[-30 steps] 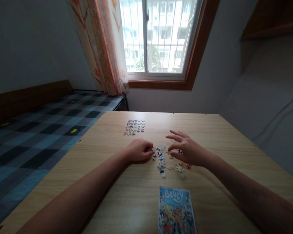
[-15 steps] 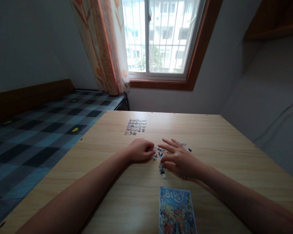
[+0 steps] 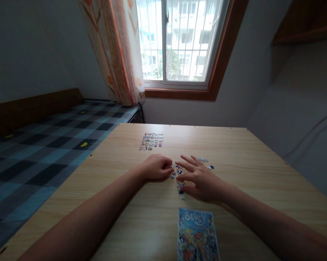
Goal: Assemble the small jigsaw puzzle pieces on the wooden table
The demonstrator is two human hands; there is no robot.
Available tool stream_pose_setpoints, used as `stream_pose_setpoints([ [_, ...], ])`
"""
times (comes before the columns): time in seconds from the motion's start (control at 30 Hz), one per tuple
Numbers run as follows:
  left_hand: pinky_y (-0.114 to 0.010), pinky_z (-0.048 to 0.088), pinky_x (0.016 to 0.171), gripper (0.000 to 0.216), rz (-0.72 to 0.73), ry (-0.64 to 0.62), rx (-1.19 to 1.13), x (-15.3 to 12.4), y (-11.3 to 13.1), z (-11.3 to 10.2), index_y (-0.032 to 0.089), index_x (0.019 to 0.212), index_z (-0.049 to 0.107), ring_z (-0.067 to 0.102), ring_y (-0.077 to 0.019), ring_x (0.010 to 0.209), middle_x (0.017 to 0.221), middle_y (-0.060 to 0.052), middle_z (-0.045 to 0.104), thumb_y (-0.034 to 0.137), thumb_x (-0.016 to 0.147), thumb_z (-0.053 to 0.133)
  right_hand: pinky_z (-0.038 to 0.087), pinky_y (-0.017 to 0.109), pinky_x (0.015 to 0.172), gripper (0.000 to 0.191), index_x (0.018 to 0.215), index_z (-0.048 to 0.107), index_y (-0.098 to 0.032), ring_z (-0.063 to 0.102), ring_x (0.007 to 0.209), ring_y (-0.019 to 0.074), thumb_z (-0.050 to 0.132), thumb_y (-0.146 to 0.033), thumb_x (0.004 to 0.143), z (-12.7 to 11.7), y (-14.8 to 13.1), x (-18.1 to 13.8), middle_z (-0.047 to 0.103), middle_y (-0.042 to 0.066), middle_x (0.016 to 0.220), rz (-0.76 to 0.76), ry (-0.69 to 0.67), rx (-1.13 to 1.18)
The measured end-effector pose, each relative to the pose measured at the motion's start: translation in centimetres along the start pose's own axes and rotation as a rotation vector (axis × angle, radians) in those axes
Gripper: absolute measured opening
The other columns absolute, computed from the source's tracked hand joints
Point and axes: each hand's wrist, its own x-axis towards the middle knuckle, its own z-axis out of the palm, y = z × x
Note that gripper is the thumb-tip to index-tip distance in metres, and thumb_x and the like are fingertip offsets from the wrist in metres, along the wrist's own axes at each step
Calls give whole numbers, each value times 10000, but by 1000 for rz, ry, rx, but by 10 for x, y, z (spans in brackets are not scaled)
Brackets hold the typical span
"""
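My left hand point(image 3: 156, 167) rests curled on the wooden table point(image 3: 247, 156), its fingertips at the left edge of a scatter of loose puzzle pieces point(image 3: 178, 174); whether it holds a piece is hidden. My right hand point(image 3: 200, 177) lies flat over the same scatter with fingers spread, covering most of the pieces. A few pieces point(image 3: 204, 160) show beyond its fingers. A partly assembled patch of puzzle point(image 3: 150, 141) lies farther back on the table. A colourful picture card point(image 3: 196, 235) lies near the front edge.
A bed with a blue checked cover point(image 3: 44, 152) stands along the table's left side. A window point(image 3: 179, 40) with a curtain point(image 3: 117, 50) is behind the table. A grey wall runs along the right.
My right hand has slid left and down onto the loose pieces, covering them. My left hand has stayed put.
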Motion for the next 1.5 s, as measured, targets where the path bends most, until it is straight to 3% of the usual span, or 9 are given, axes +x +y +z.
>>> stream_pose_setpoints([
  [0.3,-273,272,572,315,1,4,-2,0,-1,0,189,632,534,442,-128,561,590,4,562,411,856,535,284,650,1151,38,872,749,-269,314,1469,324,715,-282,864,2,-3,2,528,33,1476,113,44,184],
  [0.6,-264,262,569,316,1,-3,15,1,-3,1,188,627,533,424,-125,562,584,18,542,411,851,548,358,596,1125,113,827,784,-261,406,1415,312,691,-285,887,7,18,3,613,76,1381,221,142,366],
  [0.83,-261,274,573,313,1,-8,-3,2,-3,0,186,622,528,433,-123,559,577,20,537,399,850,553,353,608,1123,127,817,802,-280,437,1387,316,694,-298,881,12,25,3,618,71,1375,277,221,374],
  [1.03,-261,276,575,324,12,2,-11,2,-5,2,181,615,531,415,-118,557,573,22,522,398,854,563,421,549,1055,122,795,787,-254,541,1265,312,691,-265,869,9,28,3,686,94,1245,335,381,333],
  [1.2,-245,277,559,341,-9,115,-139,2,-4,7,168,645,564,415,-101,543,563,33,499,402,893,555,480,450,919,131,794,767,-245,628,1012,256,679,-272,887,6,26,4,732,67,996,309,464,306],
  [1.33,-230,318,566,284,2,256,-279,4,10,10,162,811,677,431,-93,543,575,39,523,417,905,595,476,420,871,134,795,753,-235,626,936,235,671,-260,898,4,22,5,730,52,913,255,479,306],
  [1.5,-236,405,619,174,61,245,-390,7,26,14,173,885,742,505,-90,583,686,2,657,326,870,662,475,408,842,134,795,745,-235,626,911,228,669,-262,902,4,21,5,726,45,890,245,492,335],
])
